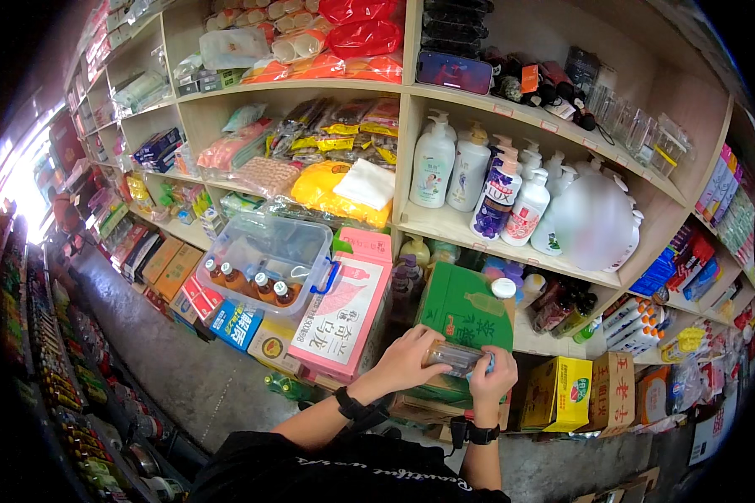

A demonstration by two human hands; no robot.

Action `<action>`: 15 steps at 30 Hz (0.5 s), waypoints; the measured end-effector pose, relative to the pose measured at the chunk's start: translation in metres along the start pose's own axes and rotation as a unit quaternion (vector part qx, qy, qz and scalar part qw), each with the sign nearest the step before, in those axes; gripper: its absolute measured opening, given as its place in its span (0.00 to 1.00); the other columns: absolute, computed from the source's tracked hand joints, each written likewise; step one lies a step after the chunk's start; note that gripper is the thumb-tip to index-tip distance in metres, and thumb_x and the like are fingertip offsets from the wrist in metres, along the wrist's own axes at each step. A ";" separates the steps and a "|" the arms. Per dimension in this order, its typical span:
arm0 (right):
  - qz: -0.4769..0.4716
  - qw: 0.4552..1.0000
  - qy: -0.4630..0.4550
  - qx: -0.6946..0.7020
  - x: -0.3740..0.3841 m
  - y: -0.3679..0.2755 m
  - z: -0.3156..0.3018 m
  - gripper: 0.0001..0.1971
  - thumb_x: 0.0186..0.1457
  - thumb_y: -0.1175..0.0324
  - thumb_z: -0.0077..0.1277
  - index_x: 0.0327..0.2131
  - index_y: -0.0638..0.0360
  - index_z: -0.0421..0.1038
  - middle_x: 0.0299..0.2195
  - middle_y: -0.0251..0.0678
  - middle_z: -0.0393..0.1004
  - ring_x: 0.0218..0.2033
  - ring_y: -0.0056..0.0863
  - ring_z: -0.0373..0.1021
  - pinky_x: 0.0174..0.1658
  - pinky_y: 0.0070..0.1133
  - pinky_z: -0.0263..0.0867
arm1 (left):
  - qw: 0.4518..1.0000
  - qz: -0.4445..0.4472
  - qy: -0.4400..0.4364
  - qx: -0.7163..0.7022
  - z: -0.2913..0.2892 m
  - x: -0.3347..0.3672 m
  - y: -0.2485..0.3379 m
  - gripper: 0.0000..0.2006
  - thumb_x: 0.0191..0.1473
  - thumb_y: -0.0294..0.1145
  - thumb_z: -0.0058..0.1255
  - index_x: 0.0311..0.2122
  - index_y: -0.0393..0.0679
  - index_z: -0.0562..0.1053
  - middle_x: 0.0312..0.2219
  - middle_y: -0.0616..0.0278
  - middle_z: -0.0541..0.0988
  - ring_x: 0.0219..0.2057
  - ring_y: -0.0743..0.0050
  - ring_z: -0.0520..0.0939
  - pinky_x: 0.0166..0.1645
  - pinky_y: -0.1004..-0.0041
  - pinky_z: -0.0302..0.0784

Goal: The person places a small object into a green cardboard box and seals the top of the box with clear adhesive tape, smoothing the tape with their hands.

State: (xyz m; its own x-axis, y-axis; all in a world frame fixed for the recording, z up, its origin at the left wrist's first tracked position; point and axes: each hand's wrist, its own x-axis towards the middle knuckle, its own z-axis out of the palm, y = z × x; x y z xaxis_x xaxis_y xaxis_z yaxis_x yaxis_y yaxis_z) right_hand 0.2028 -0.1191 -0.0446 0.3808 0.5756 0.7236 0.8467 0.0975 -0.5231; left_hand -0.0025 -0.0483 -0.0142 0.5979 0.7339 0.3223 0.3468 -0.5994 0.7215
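Over a green carton (453,306), both hands hold a clear see-through bottle (455,358) lying on its side. The fingers of my left hand (409,362) are wrapped round its left end. At the other end my right hand (493,381) grips it, with a small bluish patch showing by the fingers; I cannot make out what that is. A round white lid (502,288) rests on the carton's far right part. To the left, a clear plastic tub (306,243) with blue clips holds several brown bottles (262,285) with white caps, on top of boxes.
A pink and white carton (341,314) stands left of the green one. Pump bottles (434,159) line the shelf ahead, below a phone (454,73) on the upper shelf. A yellow carton (556,394) stands at the right. Shelves of goods (67,419) run along the left.
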 end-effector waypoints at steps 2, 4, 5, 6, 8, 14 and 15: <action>0.001 1.000 -0.002 0.001 0.000 -0.001 -0.001 0.06 0.52 0.73 0.52 0.31 0.61 0.78 0.29 0.45 0.79 0.31 0.49 0.74 0.36 0.38 0.69 | 1.000 0.000 0.000 -0.001 0.000 0.000 0.000 0.26 0.54 0.45 0.70 0.52 0.42 0.73 0.46 0.53 0.75 0.48 0.47 0.79 0.53 0.57 0.77; 0.014 1.000 -0.007 0.006 0.000 -0.003 -0.001 0.06 0.53 0.74 0.50 0.33 0.61 0.77 0.30 0.45 0.78 0.32 0.51 0.74 0.38 0.39 0.69 | 1.000 -0.001 -0.001 -0.002 0.000 0.000 -0.001 0.26 0.54 0.45 0.70 0.52 0.42 0.73 0.46 0.53 0.75 0.48 0.47 0.79 0.53 0.56 0.77; 0.014 1.000 -0.007 0.006 0.001 -0.003 -0.001 0.06 0.53 0.74 0.50 0.33 0.61 0.77 0.30 0.45 0.78 0.32 0.51 0.74 0.38 0.39 0.69 | 1.000 0.003 0.000 0.001 0.000 0.000 -0.002 0.27 0.54 0.46 0.70 0.52 0.42 0.73 0.46 0.53 0.75 0.48 0.47 0.79 0.53 0.56 0.77; 0.012 1.000 -0.007 0.004 0.000 -0.003 -0.001 0.06 0.53 0.74 0.50 0.33 0.61 0.77 0.30 0.45 0.79 0.32 0.51 0.74 0.38 0.39 0.69 | 1.000 0.006 0.000 0.005 0.001 0.000 -0.003 0.27 0.54 0.46 0.70 0.52 0.42 0.73 0.46 0.53 0.75 0.48 0.47 0.79 0.53 0.56 0.76; 0.010 1.000 -0.006 0.001 0.000 -0.001 0.000 0.06 0.53 0.74 0.50 0.33 0.60 0.77 0.30 0.45 0.79 0.32 0.51 0.74 0.38 0.39 0.69 | 1.000 0.010 0.002 0.005 0.001 0.000 -0.003 0.27 0.54 0.46 0.70 0.52 0.42 0.73 0.45 0.52 0.75 0.48 0.46 0.79 0.53 0.56 0.76; -0.002 1.000 0.000 -0.002 -0.001 0.002 0.001 0.06 0.51 0.74 0.52 0.31 0.60 0.78 0.28 0.45 0.79 0.30 0.49 0.74 0.35 0.39 0.68 | 1.000 0.016 0.005 0.008 0.002 0.001 -0.004 0.27 0.53 0.46 0.70 0.51 0.42 0.73 0.45 0.52 0.75 0.48 0.46 0.79 0.53 0.55 0.76; -0.001 1.000 0.001 0.000 0.000 0.002 0.001 0.06 0.51 0.74 0.52 0.31 0.60 0.78 0.28 0.45 0.79 0.30 0.49 0.74 0.35 0.39 0.68 | 1.000 0.018 0.006 0.008 0.002 0.001 -0.005 0.27 0.53 0.46 0.70 0.51 0.42 0.73 0.45 0.52 0.75 0.48 0.46 0.79 0.53 0.55 0.76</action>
State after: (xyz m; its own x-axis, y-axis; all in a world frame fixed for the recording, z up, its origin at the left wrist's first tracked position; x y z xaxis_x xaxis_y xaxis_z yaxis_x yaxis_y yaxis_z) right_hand 0.2037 -0.1182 -0.0462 0.3796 0.5736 0.7259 0.8477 0.0987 -0.5213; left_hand -0.0023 -0.0454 -0.0187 0.6016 0.7156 0.3550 0.3363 -0.6300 0.7000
